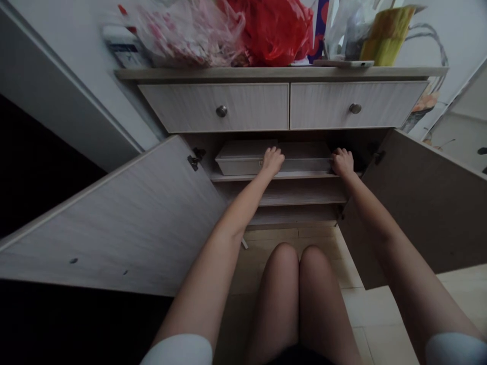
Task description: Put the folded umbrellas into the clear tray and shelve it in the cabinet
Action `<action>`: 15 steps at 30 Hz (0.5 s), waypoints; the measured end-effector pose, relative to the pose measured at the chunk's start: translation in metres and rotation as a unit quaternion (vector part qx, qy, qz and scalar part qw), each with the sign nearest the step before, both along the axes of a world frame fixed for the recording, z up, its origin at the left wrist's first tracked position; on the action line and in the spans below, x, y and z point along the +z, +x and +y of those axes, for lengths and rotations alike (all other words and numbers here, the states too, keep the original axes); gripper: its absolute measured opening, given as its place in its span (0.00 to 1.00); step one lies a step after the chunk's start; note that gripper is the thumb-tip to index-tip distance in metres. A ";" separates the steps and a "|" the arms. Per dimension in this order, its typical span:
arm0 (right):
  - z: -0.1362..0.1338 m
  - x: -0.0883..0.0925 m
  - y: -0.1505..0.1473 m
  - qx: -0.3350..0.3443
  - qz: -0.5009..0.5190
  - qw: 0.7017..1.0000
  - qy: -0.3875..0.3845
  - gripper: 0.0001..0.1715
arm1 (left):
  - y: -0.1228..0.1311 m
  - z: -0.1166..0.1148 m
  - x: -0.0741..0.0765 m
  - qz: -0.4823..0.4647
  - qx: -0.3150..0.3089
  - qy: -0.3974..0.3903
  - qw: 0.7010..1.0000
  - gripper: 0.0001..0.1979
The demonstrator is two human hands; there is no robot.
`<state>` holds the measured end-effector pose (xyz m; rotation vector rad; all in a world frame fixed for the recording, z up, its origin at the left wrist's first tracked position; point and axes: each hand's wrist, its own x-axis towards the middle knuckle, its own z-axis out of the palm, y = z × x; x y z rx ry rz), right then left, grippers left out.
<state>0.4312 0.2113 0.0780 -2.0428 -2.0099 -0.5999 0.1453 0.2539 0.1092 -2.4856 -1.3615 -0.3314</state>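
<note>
Someone crouches in front of an open cabinet (pixel 281 73), knees (pixel 285 258) showing at the bottom of the view, with both arms reaching in under the two drawers (pixel 213 106). A long, pale, lidded box (pixel 243 159) sits on the upper shelf (pixel 236 177), its long axis running side to side, parallel to the cabinet front. It lies straight ahead of the person, and the arms come at it from in front and slightly below. The left hand (pixel 273 161) is the more central of the two, its fingers curved over the box's front edge, partly closed and apparently holding on. The right hand (pixel 342 162) is out at the box's right end, its fingers bent against the corner; whether it has a real grip is hard to say from here. The left door (pixel 114 218) and right door (pixel 418 203) swing wide on either side, and a red plastic bag (pixel 266 30) sits on top of the cabinet.
</note>
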 end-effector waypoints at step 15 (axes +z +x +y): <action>0.025 -0.005 0.004 -0.007 -0.062 0.998 -0.016 0.23 | 0.012 0.027 -0.017 -0.037 0.022 0.015 0.999 0.17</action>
